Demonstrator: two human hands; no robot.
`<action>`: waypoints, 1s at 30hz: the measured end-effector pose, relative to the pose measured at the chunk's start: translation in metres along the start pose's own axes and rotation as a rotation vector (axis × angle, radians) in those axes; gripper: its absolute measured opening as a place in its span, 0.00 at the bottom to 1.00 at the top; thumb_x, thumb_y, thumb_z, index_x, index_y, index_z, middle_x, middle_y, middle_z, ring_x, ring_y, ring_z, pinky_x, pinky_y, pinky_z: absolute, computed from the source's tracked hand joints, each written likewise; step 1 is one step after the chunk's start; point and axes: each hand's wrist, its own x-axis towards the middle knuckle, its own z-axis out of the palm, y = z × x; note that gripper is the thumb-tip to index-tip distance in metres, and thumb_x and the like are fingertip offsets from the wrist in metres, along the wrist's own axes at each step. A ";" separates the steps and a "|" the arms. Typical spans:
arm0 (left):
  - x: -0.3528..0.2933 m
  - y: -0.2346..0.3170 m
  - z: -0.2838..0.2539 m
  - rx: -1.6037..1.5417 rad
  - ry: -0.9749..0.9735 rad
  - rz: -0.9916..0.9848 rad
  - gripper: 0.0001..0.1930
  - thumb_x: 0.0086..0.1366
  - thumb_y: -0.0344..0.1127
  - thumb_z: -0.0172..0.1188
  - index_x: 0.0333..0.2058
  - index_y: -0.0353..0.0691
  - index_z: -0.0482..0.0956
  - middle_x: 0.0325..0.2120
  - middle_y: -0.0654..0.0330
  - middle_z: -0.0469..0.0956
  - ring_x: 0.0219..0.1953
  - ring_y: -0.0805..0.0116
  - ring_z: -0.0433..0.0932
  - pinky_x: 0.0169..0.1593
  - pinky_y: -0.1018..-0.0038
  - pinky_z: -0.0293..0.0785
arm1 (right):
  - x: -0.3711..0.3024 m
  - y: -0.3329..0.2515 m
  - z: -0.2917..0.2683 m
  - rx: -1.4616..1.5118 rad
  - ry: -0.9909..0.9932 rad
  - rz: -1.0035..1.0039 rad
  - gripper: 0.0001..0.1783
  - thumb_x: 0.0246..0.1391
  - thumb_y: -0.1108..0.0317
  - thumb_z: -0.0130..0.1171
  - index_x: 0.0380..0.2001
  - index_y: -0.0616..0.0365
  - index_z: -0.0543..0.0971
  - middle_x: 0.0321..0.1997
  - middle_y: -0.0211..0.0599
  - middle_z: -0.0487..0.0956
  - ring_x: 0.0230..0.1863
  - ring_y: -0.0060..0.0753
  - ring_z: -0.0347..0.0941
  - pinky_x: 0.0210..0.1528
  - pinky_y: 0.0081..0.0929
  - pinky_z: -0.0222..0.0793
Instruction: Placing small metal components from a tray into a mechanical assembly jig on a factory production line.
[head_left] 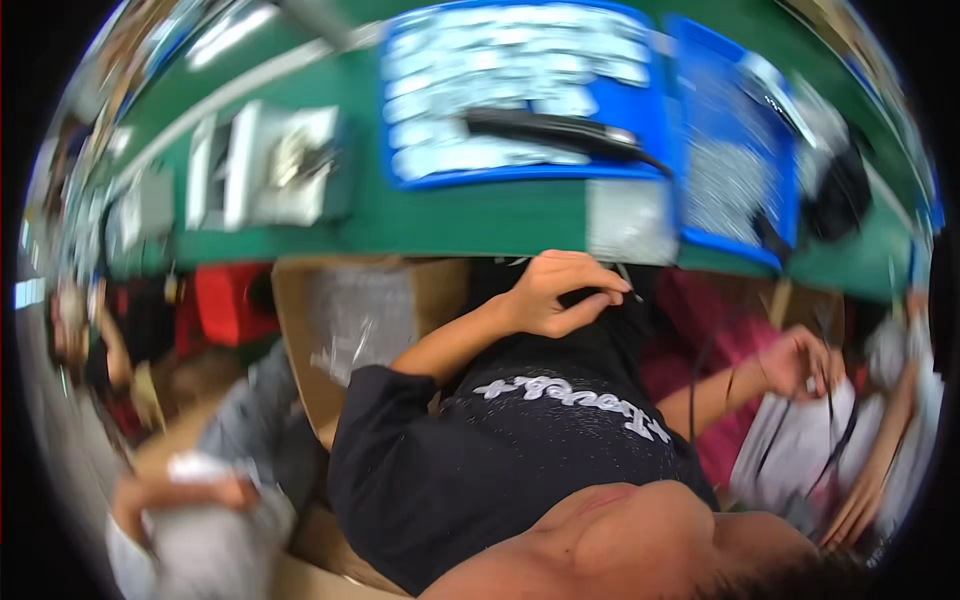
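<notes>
My left hand (562,292) is raised in front of my black shirt, just below the table edge. Its thumb and index finger pinch together at a small, thin dark piece too small to name. Off to the right, my right hand (803,364) is held up beside a white garment, its fingers curled and slightly blurred. Thin dark strands show near those fingers; what they grip cannot be made out. Beyond the left hand, a clear plastic bag (630,222) lies at the table edge. A black corded handheld tool (545,130) rests across a blue tray (480,180) of pale flat parts.
A second blue tray (735,245) with small clear pieces stands right of the first. White box-like fixtures (262,165) sit on the green table (460,225) at left. An open cardboard box (292,300) is below the edge. Other people sit close on both sides.
</notes>
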 end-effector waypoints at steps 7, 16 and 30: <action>-0.046 0.055 -0.069 0.438 0.600 0.163 0.18 0.51 0.15 0.61 0.42 0.33 0.80 0.27 0.58 0.85 0.27 0.65 0.81 0.34 0.74 0.78 | 0.059 -0.010 0.035 -0.343 -0.443 -0.653 0.06 0.51 0.58 0.65 0.29 0.45 0.84 0.44 0.15 0.89 0.44 0.08 0.82 0.54 0.20 0.74; -0.071 0.098 -0.207 1.420 1.151 0.140 0.42 0.62 0.42 0.67 0.67 0.31 0.55 0.64 0.44 0.60 0.66 0.49 0.61 0.71 0.55 0.55 | 0.021 -0.064 -0.121 0.000 -0.306 0.111 0.01 0.48 0.68 0.65 0.27 0.48 0.83 0.29 0.20 0.86 0.26 0.12 0.80 0.36 0.14 0.75; -0.053 0.082 -0.272 0.977 1.101 0.219 0.58 0.45 0.37 0.80 0.70 0.40 0.49 0.65 0.43 0.55 0.65 0.42 0.62 0.67 0.50 0.60 | -0.001 0.039 -0.068 -0.561 -0.250 0.345 0.14 0.54 0.66 0.58 0.45 0.49 0.78 0.35 0.38 0.79 0.30 0.29 0.68 0.37 0.30 0.60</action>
